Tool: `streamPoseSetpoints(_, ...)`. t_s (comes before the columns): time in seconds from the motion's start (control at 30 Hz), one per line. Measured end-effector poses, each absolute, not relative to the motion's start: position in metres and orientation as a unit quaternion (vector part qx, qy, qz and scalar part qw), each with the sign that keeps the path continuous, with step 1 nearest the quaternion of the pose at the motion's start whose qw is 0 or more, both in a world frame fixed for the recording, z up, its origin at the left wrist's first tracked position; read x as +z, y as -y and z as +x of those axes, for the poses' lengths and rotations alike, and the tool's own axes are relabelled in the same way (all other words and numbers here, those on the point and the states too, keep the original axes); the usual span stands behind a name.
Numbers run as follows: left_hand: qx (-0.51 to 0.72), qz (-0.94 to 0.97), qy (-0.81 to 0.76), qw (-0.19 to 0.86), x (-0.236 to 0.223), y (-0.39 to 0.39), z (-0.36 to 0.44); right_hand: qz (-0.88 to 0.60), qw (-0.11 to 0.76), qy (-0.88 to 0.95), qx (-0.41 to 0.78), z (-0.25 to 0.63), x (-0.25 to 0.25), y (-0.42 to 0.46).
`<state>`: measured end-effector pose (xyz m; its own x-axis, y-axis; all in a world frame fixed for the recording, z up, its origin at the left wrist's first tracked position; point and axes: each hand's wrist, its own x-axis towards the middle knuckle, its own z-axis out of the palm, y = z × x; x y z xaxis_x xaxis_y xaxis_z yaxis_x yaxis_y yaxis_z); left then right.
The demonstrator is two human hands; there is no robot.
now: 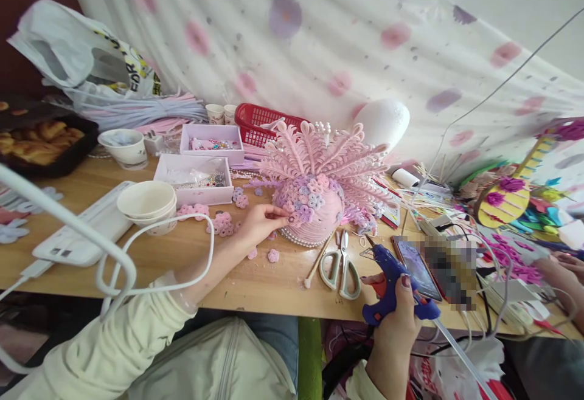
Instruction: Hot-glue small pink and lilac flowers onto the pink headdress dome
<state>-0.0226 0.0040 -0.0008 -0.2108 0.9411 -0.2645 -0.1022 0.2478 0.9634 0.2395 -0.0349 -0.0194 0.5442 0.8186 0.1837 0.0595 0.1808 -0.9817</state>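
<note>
My left hand point(261, 222) reaches over the wooden table point(191, 248) and presses its fingertips on a small flower at the left side of a pink headpiece point(314, 196), a dome covered in pink and lilac flowers with pink feather-like fronds. My right hand point(396, 318) is wrapped round the handle of a blue glue gun point(392, 281), held at the table's front edge, its nozzle aimed up-left toward the headpiece. Loose pink flowers point(222, 222) lie left of the dome.
Scissors point(342, 263) and a phone point(416, 267) lie between my hands. Stacked paper bowls point(146, 200), white boxes of beads point(194, 178), a red basket point(260, 121) and a power strip point(82, 230) sit left. Another person's hand point(566, 263) works at far right among colourful crafts.
</note>
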Motion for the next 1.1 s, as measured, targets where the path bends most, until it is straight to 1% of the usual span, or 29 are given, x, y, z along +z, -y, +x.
streamPoseSetpoints(0.2,0.527,0.397,-0.632,0.407,-0.002,-0.004,-0.024,-0.565,0.678,0.364,0.297,0.246,-0.040,0.020)
streamPoseSetpoints(0.33,0.517,0.447,-0.644,0.345,0.005,0.025,-0.021,-0.574,0.689,0.319,0.307,0.248,-0.046,0.016)
streamPoseSetpoints(0.5,0.349,0.631,-0.659,0.215,0.000,0.064,0.004,-0.578,0.668,0.304,0.356,0.254,-0.046,0.014)
streamPoseSetpoints(0.6,0.299,0.669,-0.659,0.170,-0.010,0.065,0.017,-0.558,0.649,0.340,0.389,0.262,-0.049,0.009)
streamPoseSetpoints(0.7,0.301,0.664,-0.667,0.153,-0.016,0.060,0.022,-0.549,0.633,0.359,0.411,0.271,-0.053,0.004)
streamPoseSetpoints(0.9,0.324,0.659,-0.660,0.159,-0.014,0.057,0.019,-0.560,0.616,0.383,0.401,0.276,-0.056,0.003)
streamPoseSetpoints(1.1,0.261,0.678,-0.673,0.142,-0.015,0.058,0.018,-0.564,0.600,0.404,0.399,0.270,-0.053,0.008)
